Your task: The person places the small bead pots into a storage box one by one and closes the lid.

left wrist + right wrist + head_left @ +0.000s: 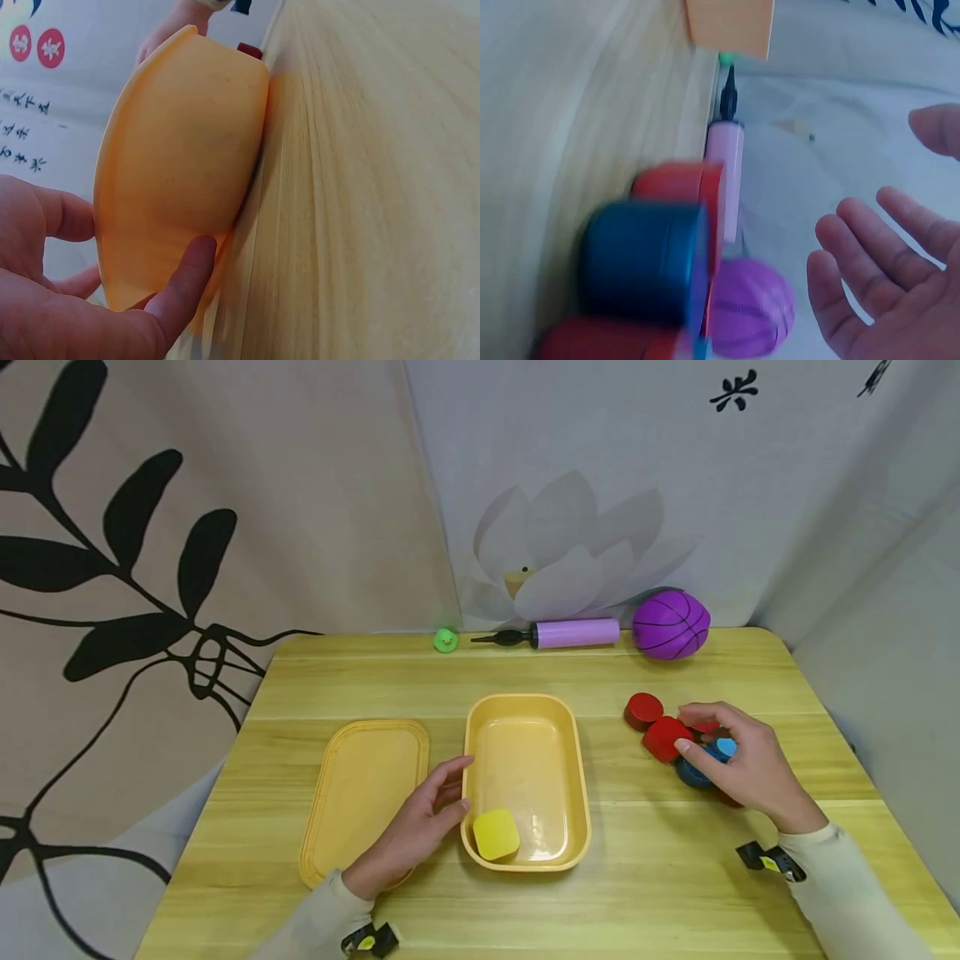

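A yellow-orange plastic container (581,777) stands on the table with a yellow rounded block (496,834) inside, at its near left corner. My left hand (420,827) is at its left side. Seen from the left wrist, the thumb (187,281) lies along the outer wall and a fingertip meets the rim. My right hand (750,768) hovers over a group of pieces, fingers spread and holding nothing. Beneath it are a red block (663,739), a red round piece (643,712) and a blue cylindrical piece (641,262); the hand partly hides the group.
A matching flat lid (367,793) lies left of the container, partly under the left forearm. Along the back edge are a small green duck-faced ball (446,640), a purple hand pump (577,633) and a purple ball (671,625). Patterned curtains (337,510) hang behind.
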